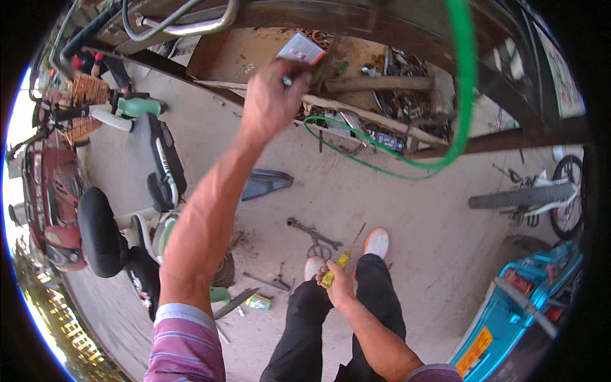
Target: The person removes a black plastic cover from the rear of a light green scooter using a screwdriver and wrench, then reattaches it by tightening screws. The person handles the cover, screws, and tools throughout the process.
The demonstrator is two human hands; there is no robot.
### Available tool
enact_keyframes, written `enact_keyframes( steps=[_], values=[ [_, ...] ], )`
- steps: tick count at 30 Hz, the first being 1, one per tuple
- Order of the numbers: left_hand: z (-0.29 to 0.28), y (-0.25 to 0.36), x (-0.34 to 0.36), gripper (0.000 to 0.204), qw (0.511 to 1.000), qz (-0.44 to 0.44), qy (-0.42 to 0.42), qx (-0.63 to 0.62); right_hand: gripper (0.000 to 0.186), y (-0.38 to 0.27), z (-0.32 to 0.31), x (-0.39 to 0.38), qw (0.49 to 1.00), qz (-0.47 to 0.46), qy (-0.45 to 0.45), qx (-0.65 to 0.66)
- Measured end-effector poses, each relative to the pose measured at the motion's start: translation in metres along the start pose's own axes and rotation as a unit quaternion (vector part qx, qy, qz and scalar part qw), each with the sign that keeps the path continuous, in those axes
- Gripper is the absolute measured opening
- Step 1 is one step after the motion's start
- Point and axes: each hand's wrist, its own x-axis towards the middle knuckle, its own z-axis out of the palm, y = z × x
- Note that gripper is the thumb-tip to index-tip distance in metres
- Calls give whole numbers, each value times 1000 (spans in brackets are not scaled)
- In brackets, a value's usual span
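1. At the far left, a black seat of a parked two-wheeler stood well apart from both hands.
2. The left hand was over the front edge of a brown tray, near a white packet with a red edge. Its fingers were dark and blurred, so I could not tell if they were wide, narrow or holding something. In my judgement, a light, slow touch was best here — the tray was crowded with small parts.
3. A spanner lay on the floor before the shoes; careful feet seemed advisable.
4. The right hand was low, in front of the knees, with its fingers closed around a yellow screwdriver. The shaft pointed forward, away from the body — a sensible way, I think, to carry it while the other hand was busy.
5. Farther right, a green loop hung in front of the tray. It would be wise to pass the arm beside it, not through it.
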Motion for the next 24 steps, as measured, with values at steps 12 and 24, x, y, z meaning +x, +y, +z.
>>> enact_keyframes(
  steps=[12,24],
  values=[
    [39,-101,103,55,928,-34,-177,326,29,-30,11,36,994,70,-6,-80],
    [42,-136,121,34,969,-47,-26,242,27,-46,14,43,996,63,-6,-68]
  ],
)
